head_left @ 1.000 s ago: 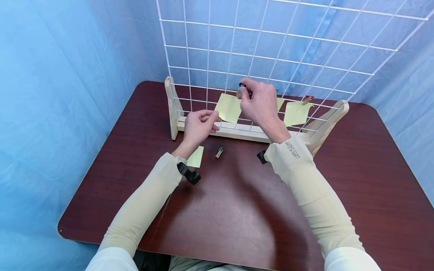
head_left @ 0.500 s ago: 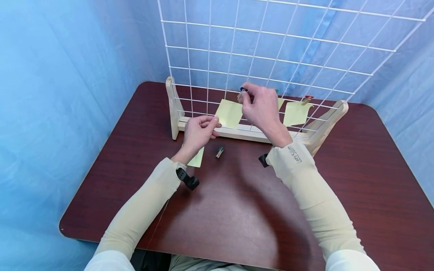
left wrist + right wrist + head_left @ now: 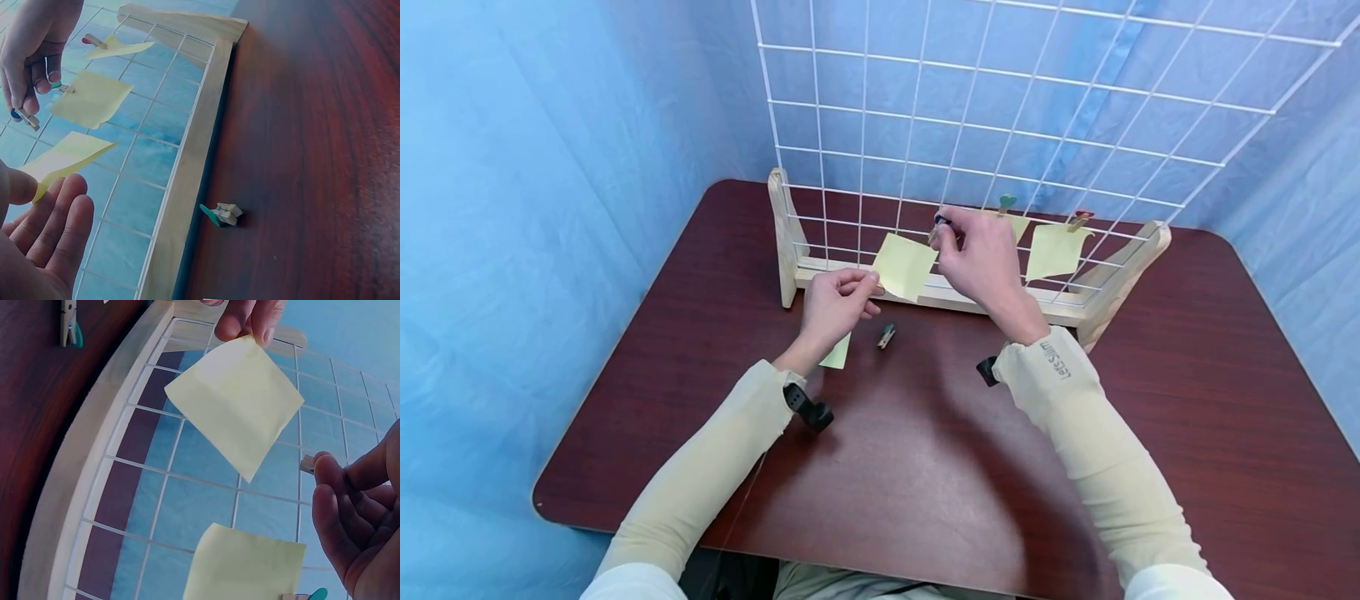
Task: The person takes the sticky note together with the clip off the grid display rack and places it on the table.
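Note:
My left hand (image 3: 835, 310) pinches one corner of a yellow sticky note (image 3: 904, 267) between thumb and fingers, in front of the wire grid (image 3: 842, 221). To its right, my right hand (image 3: 987, 257) pinches a small wooden clothespin (image 3: 28, 119) with a blue end; the fingers cover part of it. In the right wrist view the note's free corner and this clothespin (image 3: 307, 464) are apart. Beyond the right hand, a green-heart clothespin (image 3: 1007, 204) holds a second note (image 3: 92, 100) on the grid. Farther right, a red-heart clothespin (image 3: 1081, 220) holds a third note (image 3: 1057, 252).
On the dark red table (image 3: 880, 467) lies a loose clothespin (image 3: 886, 336) with a green end. Another pale note (image 3: 835, 352) lies partly under the left wrist. The grid stands in a wooden base (image 3: 955, 297) with upright side pieces, before blue curtains (image 3: 497, 208).
Both hands have come down along the grid and slightly toward me, still holding the note and the blue-ended clothespin. The green-heart clothespin has come more into sight behind the right hand.

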`<state>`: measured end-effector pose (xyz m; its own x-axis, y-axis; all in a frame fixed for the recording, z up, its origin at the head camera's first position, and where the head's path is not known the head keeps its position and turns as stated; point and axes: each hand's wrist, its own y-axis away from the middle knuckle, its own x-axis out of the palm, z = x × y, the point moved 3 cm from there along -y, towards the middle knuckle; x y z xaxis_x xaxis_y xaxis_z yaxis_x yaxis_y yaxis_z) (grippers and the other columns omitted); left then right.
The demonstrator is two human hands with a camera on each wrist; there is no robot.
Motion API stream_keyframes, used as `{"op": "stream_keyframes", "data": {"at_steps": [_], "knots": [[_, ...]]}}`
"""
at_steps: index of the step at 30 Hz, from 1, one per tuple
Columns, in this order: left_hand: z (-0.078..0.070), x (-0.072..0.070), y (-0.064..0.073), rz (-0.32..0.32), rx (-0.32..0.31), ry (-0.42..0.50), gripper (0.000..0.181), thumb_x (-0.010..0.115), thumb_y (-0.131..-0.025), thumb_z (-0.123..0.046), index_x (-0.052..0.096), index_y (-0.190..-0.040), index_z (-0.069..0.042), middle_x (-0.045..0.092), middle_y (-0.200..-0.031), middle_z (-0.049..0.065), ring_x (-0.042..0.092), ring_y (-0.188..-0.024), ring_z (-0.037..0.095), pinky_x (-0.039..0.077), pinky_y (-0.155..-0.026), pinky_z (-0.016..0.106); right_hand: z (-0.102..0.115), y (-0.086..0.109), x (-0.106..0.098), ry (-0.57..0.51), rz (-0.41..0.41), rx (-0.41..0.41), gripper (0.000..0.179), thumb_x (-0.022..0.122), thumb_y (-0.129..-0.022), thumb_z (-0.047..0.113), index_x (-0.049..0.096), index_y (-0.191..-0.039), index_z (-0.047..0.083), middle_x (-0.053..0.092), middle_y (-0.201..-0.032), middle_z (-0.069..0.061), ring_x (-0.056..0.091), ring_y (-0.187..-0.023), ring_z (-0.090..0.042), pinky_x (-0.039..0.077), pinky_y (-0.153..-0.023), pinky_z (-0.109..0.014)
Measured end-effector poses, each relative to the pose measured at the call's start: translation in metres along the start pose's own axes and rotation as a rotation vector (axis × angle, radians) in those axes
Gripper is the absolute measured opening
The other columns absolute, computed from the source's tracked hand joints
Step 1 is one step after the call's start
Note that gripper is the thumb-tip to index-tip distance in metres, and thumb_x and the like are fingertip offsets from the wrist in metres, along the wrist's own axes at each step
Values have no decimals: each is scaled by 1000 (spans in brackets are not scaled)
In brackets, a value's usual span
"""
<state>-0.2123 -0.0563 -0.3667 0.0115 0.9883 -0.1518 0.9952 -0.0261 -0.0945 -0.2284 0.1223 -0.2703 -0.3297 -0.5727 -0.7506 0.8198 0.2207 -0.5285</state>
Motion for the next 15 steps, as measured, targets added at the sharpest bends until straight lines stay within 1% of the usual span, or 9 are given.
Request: {"op": "stream_keyframes", "data": {"at_steps": [3,8,11,12,15], "knots": [[2,-2,2,0,-2,1,27,61,-85,-26,66,-98,-3,69,-83,12,65,-57,17,54,-58,29,-1,4,1,-11,12,7,23,45,-86,11,66,-77,12,63,-62,5,50,-48,-10,32,-47,-29],[6,-5,7,-1,-27,-6,28,60,-85,-27,66,-100,-4,69,-81,8,65,-57,17,54,-59,32,-5,10,5,-30,33,29,23,45,-84,10,66,-76,11,64,-61,4,49,-47,-11,32,-48,-28],[8,-6,10,-5,-26,3,28,61,-84,-27,66,-99,-3,69,-80,9,65,-57,17,54,-59,33,-7,14,7,-36,56,53,23,45,-84,11,67,-78,11,66,-64,4,52,-50,-11,34,-49,-28],[5,-7,12,-3,-31,6,27,60,-85,-25,66,-99,-2,69,-81,11,65,-58,20,54,-60,36,-7,15,7,-41,63,57,23,45,-85,11,67,-79,11,66,-64,3,53,-51,-10,35,-49,-28],[7,-7,14,-7,-29,15,28,60,-85,-25,66,-97,-1,68,-80,13,65,-57,20,54,-58,35,-9,19,9,-51,80,69,23,45,-85,11,68,-83,11,67,-67,3,55,-51,-9,36,-49,-27]]}}
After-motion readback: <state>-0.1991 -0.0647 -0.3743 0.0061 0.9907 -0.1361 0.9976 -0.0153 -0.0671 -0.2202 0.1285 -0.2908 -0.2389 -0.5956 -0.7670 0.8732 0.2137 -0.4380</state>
